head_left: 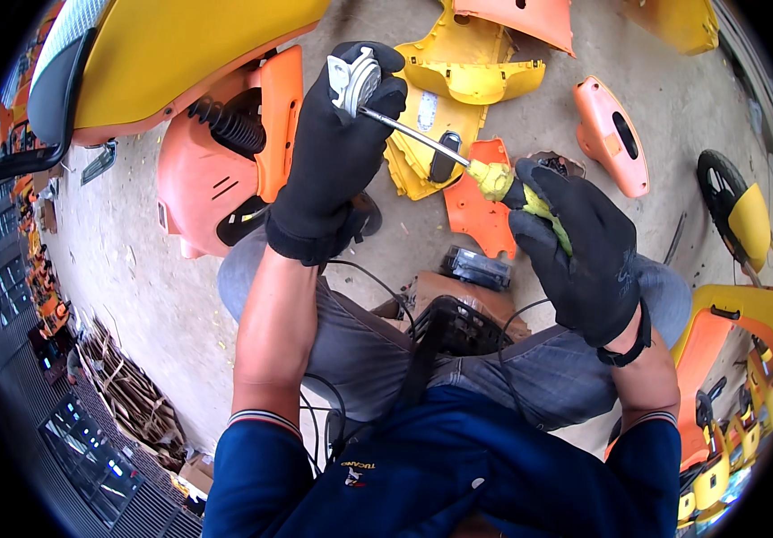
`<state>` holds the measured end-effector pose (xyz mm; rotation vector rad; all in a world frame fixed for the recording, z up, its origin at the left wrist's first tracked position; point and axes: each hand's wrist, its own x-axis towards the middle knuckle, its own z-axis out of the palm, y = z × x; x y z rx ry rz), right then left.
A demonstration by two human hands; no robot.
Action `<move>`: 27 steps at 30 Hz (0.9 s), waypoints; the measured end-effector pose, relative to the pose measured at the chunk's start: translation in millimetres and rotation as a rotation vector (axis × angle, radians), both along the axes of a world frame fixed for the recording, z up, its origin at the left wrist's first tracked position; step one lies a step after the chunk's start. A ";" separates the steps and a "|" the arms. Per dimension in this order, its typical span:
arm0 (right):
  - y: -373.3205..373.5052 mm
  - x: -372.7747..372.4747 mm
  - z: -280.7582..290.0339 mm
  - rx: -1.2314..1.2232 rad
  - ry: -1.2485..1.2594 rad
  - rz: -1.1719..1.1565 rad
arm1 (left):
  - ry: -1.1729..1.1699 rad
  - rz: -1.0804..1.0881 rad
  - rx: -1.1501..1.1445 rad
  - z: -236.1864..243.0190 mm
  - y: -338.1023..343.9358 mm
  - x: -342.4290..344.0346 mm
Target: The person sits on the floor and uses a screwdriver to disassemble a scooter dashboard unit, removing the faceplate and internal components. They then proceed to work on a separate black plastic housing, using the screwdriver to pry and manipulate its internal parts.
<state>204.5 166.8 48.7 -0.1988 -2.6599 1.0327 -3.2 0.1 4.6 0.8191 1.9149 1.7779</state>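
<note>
My left hand, in a black glove, is closed round a small silvery-white round part with a bracket, raised at upper centre. The tip of a screwdriver meets that part at its lower right. My gloved right hand grips the screwdriver's handle, which is wrapped in crumpled yellow-green material; some of the handle is hidden by my fingers. Behind the screwdriver, yellow body panels and an orange plastic piece lie on the concrete floor.
A large yellow-and-orange scooter body stands upper left. A salmon panel lies right, near a wheel with yellow fender. Below my hands are a cardboard box, black cables and my bent legs. Wood scraps are piled left.
</note>
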 end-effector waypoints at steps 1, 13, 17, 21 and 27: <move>-0.8 1.2 -0.1 -0.078 -0.023 0.001 | 0.018 -0.006 -0.009 0.1 -0.4 0.2; 58.5 -11.3 -17.8 -0.536 -0.074 0.452 | -0.152 -0.058 0.042 7.8 -1.5 -1.0; 58.4 -1.2 3.3 -1.086 -0.337 0.045 | -0.488 -0.050 0.116 20.7 -1.5 -0.3; 42.2 -14.2 -6.2 -1.468 -0.389 -0.122 | -0.821 -0.149 0.388 16.2 1.1 3.7; 23.3 -14.1 -16.2 -1.261 -0.441 -0.122 | -1.189 -0.264 0.683 6.5 2.2 -5.9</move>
